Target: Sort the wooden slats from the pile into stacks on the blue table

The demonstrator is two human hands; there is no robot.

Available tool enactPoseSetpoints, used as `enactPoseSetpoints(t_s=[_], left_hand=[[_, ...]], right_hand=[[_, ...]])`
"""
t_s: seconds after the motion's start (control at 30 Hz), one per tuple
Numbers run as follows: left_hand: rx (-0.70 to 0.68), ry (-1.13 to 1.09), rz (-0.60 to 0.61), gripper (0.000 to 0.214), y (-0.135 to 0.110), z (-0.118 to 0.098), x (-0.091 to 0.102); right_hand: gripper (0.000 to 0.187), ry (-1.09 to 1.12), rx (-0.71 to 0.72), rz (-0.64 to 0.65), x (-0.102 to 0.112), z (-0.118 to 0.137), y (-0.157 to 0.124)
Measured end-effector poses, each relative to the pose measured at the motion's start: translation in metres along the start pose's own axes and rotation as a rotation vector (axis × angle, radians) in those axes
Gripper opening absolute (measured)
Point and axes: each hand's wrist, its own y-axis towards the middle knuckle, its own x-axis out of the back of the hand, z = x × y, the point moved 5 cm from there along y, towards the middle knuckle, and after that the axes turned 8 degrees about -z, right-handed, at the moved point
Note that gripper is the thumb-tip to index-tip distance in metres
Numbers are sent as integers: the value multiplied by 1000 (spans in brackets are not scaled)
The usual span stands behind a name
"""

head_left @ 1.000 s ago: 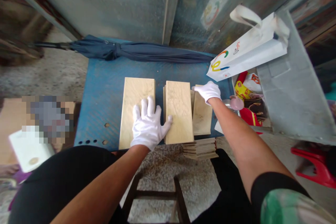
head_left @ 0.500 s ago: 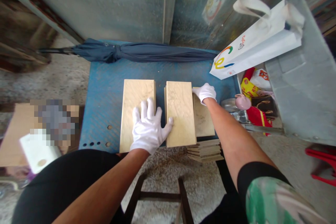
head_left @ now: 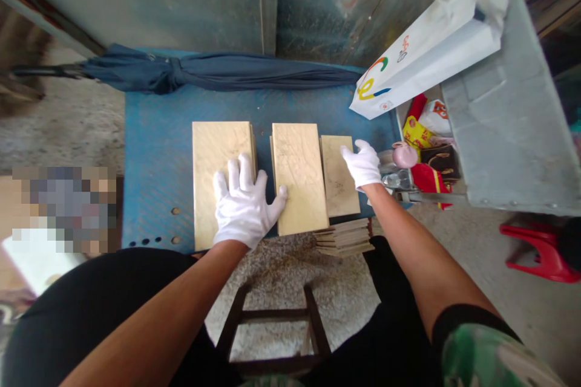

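Note:
My left hand (head_left: 242,205), in a white glove, lies with fingers spread on the left stack of beige rectangular tiles (head_left: 213,148). Its thumb reaches to the left edge of the middle tile stack (head_left: 299,175). My right hand (head_left: 363,164), gloved too, is at the right edge of a lower tile stack (head_left: 338,175). The thumb and fingers of that hand are apart, and I see nothing held in them. In front, below the bench edge, is another pile of tiles (head_left: 347,237), seen edge-on.
A folded dark umbrella (head_left: 254,71) lies along the back of the blue bench (head_left: 149,151). At the right stand a white paper bag (head_left: 422,51) and an open metal drawer with a pink cup (head_left: 403,155). A dark wooden stool (head_left: 275,315) stands between my legs.
My right hand has shifted off the middle stack's edge to the right side of the lower stack, its fingers now showing. My left hand stays on its stack. The whole view has shifted.

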Motion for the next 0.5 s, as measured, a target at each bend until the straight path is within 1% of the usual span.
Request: enactPoseSetpoints(t_s=[0.03, 0.13, 0.2, 0.23, 0.33, 0.4, 0.5], left_hand=[[0, -12, -3, 62, 0, 0, 0], [3, -44, -13, 61, -1, 0, 1], [12, -67, -18, 61, -1, 0, 0], [15, -71, -18, 61, -1, -1, 0], [13, -38, -18, 62, -1, -1, -1], [11, -11, -16, 63, -1, -1, -1], [9, 1, -8, 63, -1, -1, -2]], right_hand=[[71, 2, -13, 12, 3, -12, -16], [101, -34, -29, 68, 6, -46, -69], [111, -61, -23, 122, 2, -60, -97], [114, -77, -21, 141, -1, -63, -107], [124, -149, -33, 161, -11, -61, -120], [129, -201, -48, 171, -17, -53, -120], [132, -250, -80, 187, -23, -42, -117]])
